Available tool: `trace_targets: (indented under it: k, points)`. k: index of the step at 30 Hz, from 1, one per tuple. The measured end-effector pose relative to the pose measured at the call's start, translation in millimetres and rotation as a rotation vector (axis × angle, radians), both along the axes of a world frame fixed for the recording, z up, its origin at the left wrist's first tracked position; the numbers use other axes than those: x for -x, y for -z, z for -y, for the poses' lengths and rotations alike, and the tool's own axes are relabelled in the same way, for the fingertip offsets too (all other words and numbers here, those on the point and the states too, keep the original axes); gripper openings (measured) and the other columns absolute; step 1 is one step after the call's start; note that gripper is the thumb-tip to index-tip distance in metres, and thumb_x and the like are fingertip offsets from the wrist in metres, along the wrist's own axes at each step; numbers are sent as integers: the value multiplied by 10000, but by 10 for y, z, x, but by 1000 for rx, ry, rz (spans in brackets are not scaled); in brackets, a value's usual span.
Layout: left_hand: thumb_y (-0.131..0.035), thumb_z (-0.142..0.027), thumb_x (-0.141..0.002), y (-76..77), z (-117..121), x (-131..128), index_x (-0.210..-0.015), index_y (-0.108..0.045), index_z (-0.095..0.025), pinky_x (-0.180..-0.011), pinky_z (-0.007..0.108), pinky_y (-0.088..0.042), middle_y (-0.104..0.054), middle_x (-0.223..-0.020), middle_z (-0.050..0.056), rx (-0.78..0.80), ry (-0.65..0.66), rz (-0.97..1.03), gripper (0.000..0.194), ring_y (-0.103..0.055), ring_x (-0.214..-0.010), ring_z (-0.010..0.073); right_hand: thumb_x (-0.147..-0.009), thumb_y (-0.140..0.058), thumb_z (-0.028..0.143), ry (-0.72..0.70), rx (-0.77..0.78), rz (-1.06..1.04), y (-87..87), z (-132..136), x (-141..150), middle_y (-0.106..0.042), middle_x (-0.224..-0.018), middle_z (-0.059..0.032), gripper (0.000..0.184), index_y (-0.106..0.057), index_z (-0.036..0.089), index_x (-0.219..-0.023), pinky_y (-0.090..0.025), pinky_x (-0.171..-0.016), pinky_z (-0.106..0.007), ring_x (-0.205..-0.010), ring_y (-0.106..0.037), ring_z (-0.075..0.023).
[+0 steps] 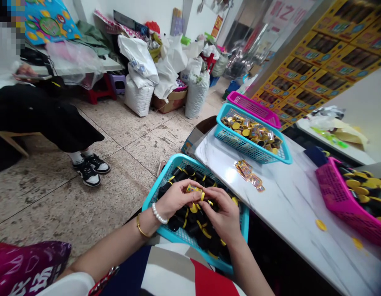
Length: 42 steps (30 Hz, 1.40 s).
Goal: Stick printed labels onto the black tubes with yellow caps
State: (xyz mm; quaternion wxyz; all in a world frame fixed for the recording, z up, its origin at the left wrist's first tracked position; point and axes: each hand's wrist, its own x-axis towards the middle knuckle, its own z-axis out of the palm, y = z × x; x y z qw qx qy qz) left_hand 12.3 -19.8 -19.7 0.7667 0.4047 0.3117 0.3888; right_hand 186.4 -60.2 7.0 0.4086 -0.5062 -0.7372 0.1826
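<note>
One small canister [193, 189] is clamped from two sides: the left hand [175, 199] closes thumb and fingers on its yellow printed body, and the right hand [224, 211] pinches around its yellow cap [203, 196] with the fingertips. Directly beneath the grip sits a turquoise basket [246, 226] of black canisters [176, 222]. Right of the grip and farther forward, loose printed labels [245, 169] lie on the white table [279, 193].

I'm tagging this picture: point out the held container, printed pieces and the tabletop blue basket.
Held container [194, 189]: head view, printed side.
Printed pieces [245, 170]: head view, upper pieces.
Blue basket [245, 148]: head view, near wall.
</note>
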Motion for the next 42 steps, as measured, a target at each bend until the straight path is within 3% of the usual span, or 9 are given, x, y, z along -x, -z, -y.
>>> trace_targets:
  k: [4,9,13,16,21,27,31,39,42]
  points:
    - [-678,-358,-778,-25,-21,34,-1055,-620,-146,-562,233,-439,-658,-810,44,-66,32,-73,353,-565,-614,111,-748,-705,156,24,-34,-6,13,-28,27,-685,-998,-60,302,-706,255,-1034,-540,-811,-339,-904,-656,-203]
    - [-640,-274,-806,-49,2,26,-934,-698,-173,-800,273,-460,-671,-980,76,-380,-180,-240,173,-603,-903,182,-717,-749,286,114,375,-432,160,-96,102,-720,-806,-31,211,-740,225,-919,-565,-680,-336,-707,-669,-189]
    - [-651,-375,-798,-18,-34,39,-1170,-581,-187,-649,245,-458,-662,-855,44,-261,-93,-178,422,-594,-717,145,-723,-748,291,130,432,-519,208,-78,79,-721,-868,-40,284,-717,221,-996,-566,-727,-357,-764,-668,-195]
    - [-608,-429,-821,23,-71,46,-1038,-598,-161,-565,221,-412,-621,-752,17,-203,-75,-179,346,-531,-614,114,-709,-758,259,131,327,-442,227,-59,76,-712,-925,-43,308,-717,239,-1013,-554,-775,-354,-818,-663,-198]
    - [-673,-369,-778,7,-106,71,-912,-633,-164,-601,208,-399,-600,-770,2,-326,-110,-214,249,-524,-676,108,-719,-752,307,133,534,-605,238,-86,129,-723,-784,-23,223,-733,221,-924,-560,-679,-337,-653,-657,-166]
    - [-617,-515,-787,-2,-104,68,-742,-577,-143,-426,177,-313,-568,-581,-12,4,45,-83,377,-446,-449,58,-722,-750,237,-69,497,-559,130,-125,17,-647,-1036,-36,327,-718,283,-1045,-554,-728,-316,-832,-639,-165]
    - [-661,-524,-753,45,-46,-7,-780,-599,-131,-386,147,-261,-566,-559,-19,171,102,103,399,-425,-406,33,-721,-750,193,-81,368,-607,176,-137,24,-590,-872,-20,147,-758,275,-842,-569,-632,-306,-770,-608,-159]
    - [-702,-558,-698,75,9,-67,-745,-565,-142,-323,147,-189,-493,-410,-67,277,60,155,441,-326,-294,20,-732,-745,179,-51,325,-560,160,-93,113,-565,-1129,-54,196,-754,283,-898,-589,-706,-330,-852,-631,-170]
    - [-679,-581,-708,77,21,-80,-759,-569,-142,-312,156,-189,-489,-398,-67,307,58,176,455,-318,-280,28,-734,-741,155,-60,274,-562,184,-79,97,-588,-1017,-51,178,-760,280,-860,-593,-699,-315,-946,-610,-202]
